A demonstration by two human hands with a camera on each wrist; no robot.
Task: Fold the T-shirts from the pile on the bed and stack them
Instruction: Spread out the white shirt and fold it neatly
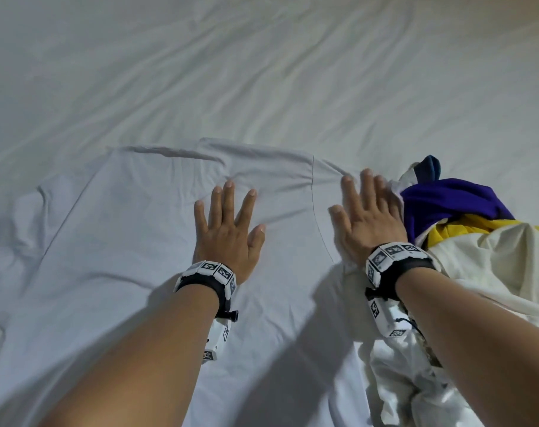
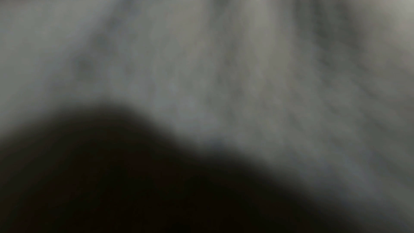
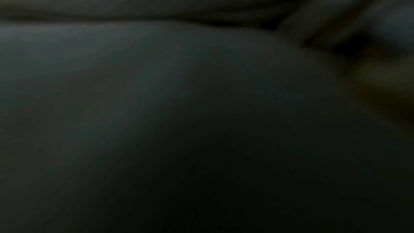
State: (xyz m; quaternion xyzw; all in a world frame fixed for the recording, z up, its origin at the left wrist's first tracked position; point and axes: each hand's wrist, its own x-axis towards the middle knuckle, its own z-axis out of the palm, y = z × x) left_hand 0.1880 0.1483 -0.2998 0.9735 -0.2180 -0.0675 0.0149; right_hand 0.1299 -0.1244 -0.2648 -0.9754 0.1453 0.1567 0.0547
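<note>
White T-shirt [image 1: 132,229], plain, under both palms. Bed sheet [image 1: 262,72], plain white, beyond the fingertips. Pile [image 1: 465,229] beside the right hand [image 1: 371,218]: purple, yellow, navy, cream cloth. Wristbands [image 1: 208,277]: black strap, white blocks with black-and-white square codes.

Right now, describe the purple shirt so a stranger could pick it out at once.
Start at the white bed sheet and go to the heap of unfolded clothes on its right side. The purple shirt lies at the heap's far end, just beyond the right hand. It is the only deep purple piece, with a yellow band beside cream cloth.
</note>
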